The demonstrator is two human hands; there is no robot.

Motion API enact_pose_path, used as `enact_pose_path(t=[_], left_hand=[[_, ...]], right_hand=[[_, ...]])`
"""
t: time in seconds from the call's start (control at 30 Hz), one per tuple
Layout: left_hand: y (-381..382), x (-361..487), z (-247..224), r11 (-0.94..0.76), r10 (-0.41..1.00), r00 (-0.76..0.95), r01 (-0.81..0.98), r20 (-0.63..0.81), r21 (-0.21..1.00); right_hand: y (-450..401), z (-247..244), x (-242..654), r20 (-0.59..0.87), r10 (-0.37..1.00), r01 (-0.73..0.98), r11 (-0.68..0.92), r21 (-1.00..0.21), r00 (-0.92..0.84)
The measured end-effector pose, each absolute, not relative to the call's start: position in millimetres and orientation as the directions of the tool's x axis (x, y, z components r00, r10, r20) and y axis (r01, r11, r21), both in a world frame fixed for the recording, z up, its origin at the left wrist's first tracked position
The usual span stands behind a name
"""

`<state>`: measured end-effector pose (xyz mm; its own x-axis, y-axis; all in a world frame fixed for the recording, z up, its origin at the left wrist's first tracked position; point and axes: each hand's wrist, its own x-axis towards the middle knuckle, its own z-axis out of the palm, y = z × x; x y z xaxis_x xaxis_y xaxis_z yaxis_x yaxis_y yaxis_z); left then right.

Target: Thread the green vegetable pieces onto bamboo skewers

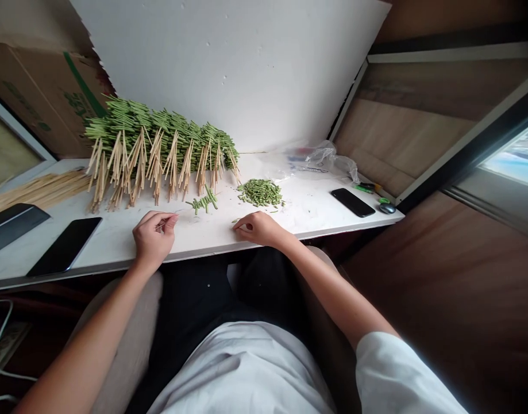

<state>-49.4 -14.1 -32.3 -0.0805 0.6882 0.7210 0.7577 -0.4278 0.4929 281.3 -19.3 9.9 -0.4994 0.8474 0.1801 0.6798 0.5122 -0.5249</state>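
My left hand (154, 237) is closed in a pinch just above the front of the white table, thumb against fingertips. Whatever it holds, if anything, is too thin or hidden to make out. My right hand (260, 228) is also pinched, its fingertips low over the table beside a small green bit. Between and beyond the hands lies a short skewer of green bean pieces (202, 202). A heap of cut green bean pieces (260, 192) sits just behind my right hand. Stacked skewers threaded with green beans (160, 135) stand at the back left, bare stick ends towards me.
Loose bamboo sticks (43, 187) lie at the left, behind a dark phone (65, 246) and a black wedge-shaped object (16, 226). Another phone (353, 202) and a computer mouse (387, 207) are at the right. A clear plastic bag (328, 158) lies against the white board (246, 69).
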Motion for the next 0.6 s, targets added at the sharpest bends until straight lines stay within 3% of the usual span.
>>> enact_pose_path(t=[0.27, 0.5, 0.6], left_hand=[[-13.4, -48.2, -31.9, -0.433, 0.69, -0.092, 0.742, 0.718, 0.511], [-11.8, -49.3, -33.3, -0.446, 0.679, -0.095, 0.735, 0.728, 0.511], [-11.3, -49.0, -33.6, -0.46, 0.667, -0.097, 0.726, 0.738, 0.511]], right_hand=[[-11.7, 11.8, 284.0, 0.275, 0.875, 0.771, 0.481, -0.417, -0.397], [2.1, 23.7, 259.8, 0.185, 0.769, 0.752, 0.638, -0.165, -0.612], [9.2, 27.3, 256.3, 0.19, 0.757, 0.744, 0.651, -0.15, -0.625]])
